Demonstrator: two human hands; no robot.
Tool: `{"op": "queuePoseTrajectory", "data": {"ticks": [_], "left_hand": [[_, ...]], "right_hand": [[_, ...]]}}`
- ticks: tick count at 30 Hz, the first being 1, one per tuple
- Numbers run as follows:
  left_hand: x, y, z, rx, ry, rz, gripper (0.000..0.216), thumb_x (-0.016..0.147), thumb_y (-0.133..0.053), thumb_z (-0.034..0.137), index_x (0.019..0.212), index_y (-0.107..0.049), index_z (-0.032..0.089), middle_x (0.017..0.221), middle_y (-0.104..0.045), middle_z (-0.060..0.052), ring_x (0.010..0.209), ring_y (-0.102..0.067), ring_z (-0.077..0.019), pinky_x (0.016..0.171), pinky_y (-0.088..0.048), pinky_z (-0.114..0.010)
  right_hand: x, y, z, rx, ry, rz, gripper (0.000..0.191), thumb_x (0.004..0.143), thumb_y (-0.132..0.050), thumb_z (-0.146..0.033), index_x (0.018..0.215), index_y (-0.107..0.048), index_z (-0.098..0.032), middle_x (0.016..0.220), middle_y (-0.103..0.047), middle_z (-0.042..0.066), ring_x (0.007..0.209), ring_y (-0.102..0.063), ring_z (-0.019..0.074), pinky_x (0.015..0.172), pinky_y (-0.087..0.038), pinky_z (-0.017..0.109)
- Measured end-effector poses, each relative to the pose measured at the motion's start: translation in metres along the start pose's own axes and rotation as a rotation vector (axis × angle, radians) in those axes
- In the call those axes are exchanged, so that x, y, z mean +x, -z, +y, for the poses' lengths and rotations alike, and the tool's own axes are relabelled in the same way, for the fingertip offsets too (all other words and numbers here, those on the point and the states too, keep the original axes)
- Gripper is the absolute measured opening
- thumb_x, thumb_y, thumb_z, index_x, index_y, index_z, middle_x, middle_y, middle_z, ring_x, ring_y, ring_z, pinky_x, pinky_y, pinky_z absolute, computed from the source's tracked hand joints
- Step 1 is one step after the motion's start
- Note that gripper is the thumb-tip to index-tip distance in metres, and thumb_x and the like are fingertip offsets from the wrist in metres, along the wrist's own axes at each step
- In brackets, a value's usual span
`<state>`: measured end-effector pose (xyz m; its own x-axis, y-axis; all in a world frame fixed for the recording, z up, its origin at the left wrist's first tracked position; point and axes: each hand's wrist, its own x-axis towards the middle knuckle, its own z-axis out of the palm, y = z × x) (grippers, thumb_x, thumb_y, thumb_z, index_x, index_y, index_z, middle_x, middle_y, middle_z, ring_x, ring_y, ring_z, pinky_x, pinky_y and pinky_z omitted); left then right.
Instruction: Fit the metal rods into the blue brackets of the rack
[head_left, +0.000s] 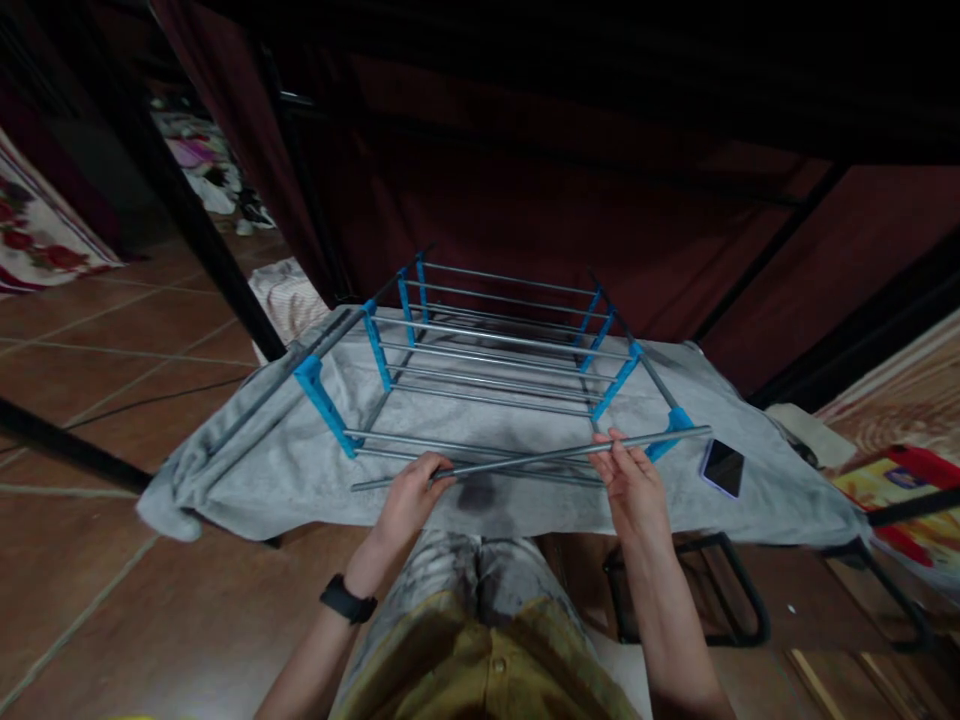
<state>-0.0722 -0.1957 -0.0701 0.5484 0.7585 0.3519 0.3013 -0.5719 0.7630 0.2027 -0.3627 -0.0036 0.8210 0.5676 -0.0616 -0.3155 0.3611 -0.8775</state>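
Observation:
A thin grey metal tube [525, 461] lies slanted across the front of me, its right end higher than its left. My left hand [420, 487] is closed round it left of centre. Toward the other end, my right hand [626, 475] pinches the same tube between thumb and fingers. Just behind it stands a rack frame of metal rods [495, 357] joined by blue plastic brackets [324, 402]. The rack rests on a grey cloth [262, 450]. The tube passes in front of the rack's near right bracket [675, 425]; whether they touch I cannot tell.
A phone [724, 468] lies on the cloth at the right. Black metal posts [195, 230] rise at the left, and a dark red curtain [495, 180] hangs behind. Below right stands a black-framed stool or chair [690, 590]. A red and yellow package [907, 500] sits far right.

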Motion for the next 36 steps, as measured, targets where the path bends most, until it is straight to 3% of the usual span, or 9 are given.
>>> {"op": "queuePoseTrajectory", "data": {"ticks": [5,10,15,18,21,26,30,33,36], "left_hand": [[0.001,-0.026,0.025,-0.153,0.016,0.03,0.006,0.082,-0.068,0.024,0.088,-0.068,0.023,0.088,-0.07,-0.003,0.085,-0.065,-0.0203,0.079,-0.05,-0.032],[0.0,-0.06,0.058,-0.322,0.11,0.067,0.009,0.079,-0.071,0.02,0.086,-0.067,0.023,0.084,-0.069,-0.002,0.079,-0.062,-0.0185,0.074,-0.048,-0.03],[0.0,-0.051,0.072,-0.452,0.137,0.111,0.026,0.071,-0.081,0.027,0.094,-0.069,0.022,0.092,-0.069,-0.003,0.088,-0.063,-0.0198,0.081,-0.049,-0.032],[0.005,-0.032,0.076,-0.58,0.183,0.107,0.033,0.075,-0.079,0.034,0.104,-0.07,0.021,0.102,-0.07,-0.007,0.095,-0.065,-0.0214,0.083,-0.05,-0.033],[0.012,-0.019,0.082,-0.674,0.22,0.127,0.035,0.08,-0.076,0.038,0.111,-0.071,0.022,0.105,-0.071,-0.008,0.097,-0.065,-0.0209,0.083,-0.05,-0.031],[0.018,-0.01,0.084,-0.788,0.295,0.279,0.043,0.081,-0.075,0.045,0.117,-0.068,0.022,0.101,-0.072,-0.006,0.076,-0.061,-0.0158,0.064,-0.046,-0.027],[0.015,-0.005,0.074,-0.856,0.358,0.354,0.033,0.079,-0.078,0.046,0.097,-0.071,0.019,0.088,-0.072,-0.004,0.065,-0.054,-0.0116,0.06,-0.044,-0.025],[0.013,0.0,0.064,-0.957,0.44,0.386,0.033,0.074,-0.082,0.047,0.08,-0.068,0.017,0.078,-0.068,-0.002,0.064,-0.054,-0.0104,0.061,-0.045,-0.024],[0.011,0.004,0.052,-1.043,0.531,0.458,0.039,0.064,-0.089,0.045,0.074,-0.066,0.016,0.076,-0.067,-0.001,0.068,-0.059,-0.0108,0.064,-0.049,-0.024]], "right_hand": [[-0.014,-0.023,0.007,-0.074,0.031,-0.106,0.035,0.075,-0.079,-0.042,0.104,-0.07,-0.025,0.098,-0.076,0.002,0.091,-0.069,0.016,0.093,-0.055,0.039],[-0.044,-0.054,0.045,-0.296,0.02,-0.316,0.038,0.083,-0.068,-0.051,0.112,-0.067,-0.027,0.104,-0.074,0.004,0.097,-0.068,0.0207,0.094,-0.053,0.044],[-0.05,-0.059,0.051,-0.53,0.157,-0.442,0.041,0.091,-0.056,-0.047,0.126,-0.061,-0.027,0.101,-0.072,0.002,0.099,-0.064,0.0187,0.099,-0.047,0.038],[-0.044,-0.053,0.043,-0.611,0.194,-0.47,0.046,0.094,-0.05,-0.047,0.136,-0.056,-0.028,0.092,-0.07,0.0,0.091,-0.063,0.0169,0.093,-0.048,0.034],[-0.044,-0.045,0.045,-0.673,0.164,-0.502,0.044,0.093,-0.052,-0.046,0.133,-0.062,-0.029,0.087,-0.069,-0.001,0.084,-0.062,0.0167,0.087,-0.049,0.032],[-0.05,-0.017,0.062,-0.791,0.104,-0.687,0.038,0.092,-0.053,-0.041,0.125,-0.069,-0.031,0.088,-0.071,0.001,0.078,-0.063,0.0181,0.08,-0.052,0.034],[-0.048,0.008,0.063,-0.89,0.079,-0.783,0.036,0.091,-0.055,-0.044,0.121,-0.071,-0.033,0.105,-0.075,0.003,0.097,-0.068,0.0219,0.09,-0.052,0.038],[-0.042,0.024,0.059,-0.98,0.108,-0.735,0.033,0.089,-0.058,-0.048,0.115,-0.073,-0.035,0.118,-0.074,0.004,0.109,-0.067,0.0254,0.099,-0.05,0.042],[-0.033,0.045,0.054,-1.084,0.166,-0.643,0.031,0.087,-0.061,-0.051,0.11,-0.074,-0.035,0.118,-0.075,0.004,0.108,-0.068,0.0275,0.1,-0.049,0.046]]}}
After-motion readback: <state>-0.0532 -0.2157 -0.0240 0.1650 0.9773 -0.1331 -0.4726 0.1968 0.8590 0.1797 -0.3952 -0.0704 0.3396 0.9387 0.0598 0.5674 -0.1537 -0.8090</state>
